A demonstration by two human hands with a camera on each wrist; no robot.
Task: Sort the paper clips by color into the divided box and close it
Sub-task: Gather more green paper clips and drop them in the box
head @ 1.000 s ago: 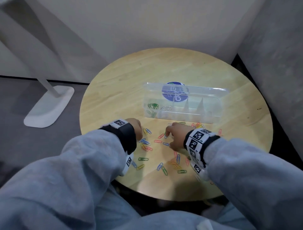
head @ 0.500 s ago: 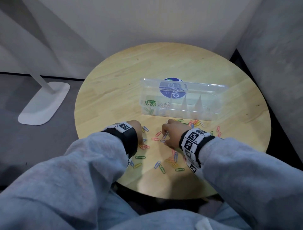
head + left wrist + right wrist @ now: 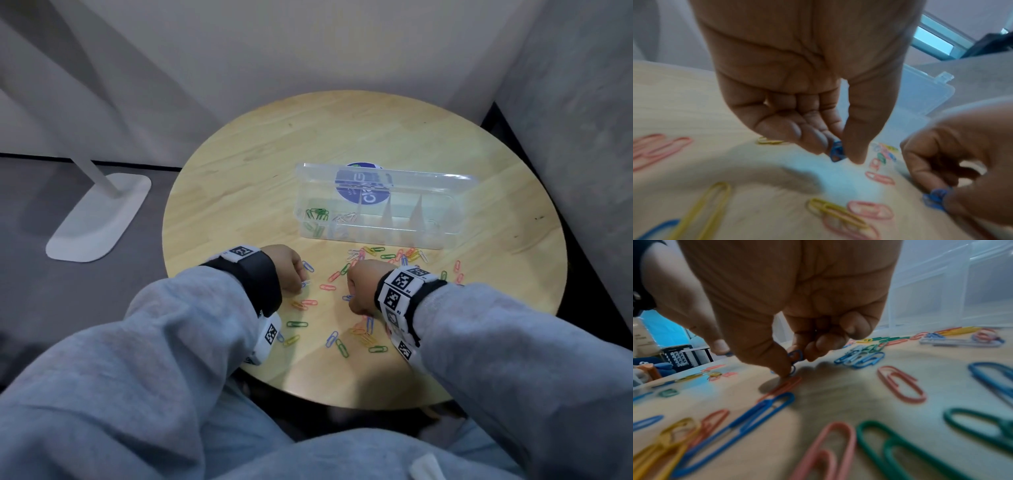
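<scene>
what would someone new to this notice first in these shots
Probably the scatter of colored paper clips across the near half of the round wooden table. Both hands work in it: the left hand pinches a blue clip, and the right hand pinches blue clips too. Behind stands the clear divided box, lid up, with green clips in its leftmost compartment.

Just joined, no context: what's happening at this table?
A person is sorting colored clips into a clear box whose lid stands open. Left hand pinches a blue clip; right hand pinches another blue clip just above the table. So far the box's leftmost compartment holds green clips and the next one holds pale clips; the other compartments look empty. Most clips still lie scattered between the box and the hands.
</scene>
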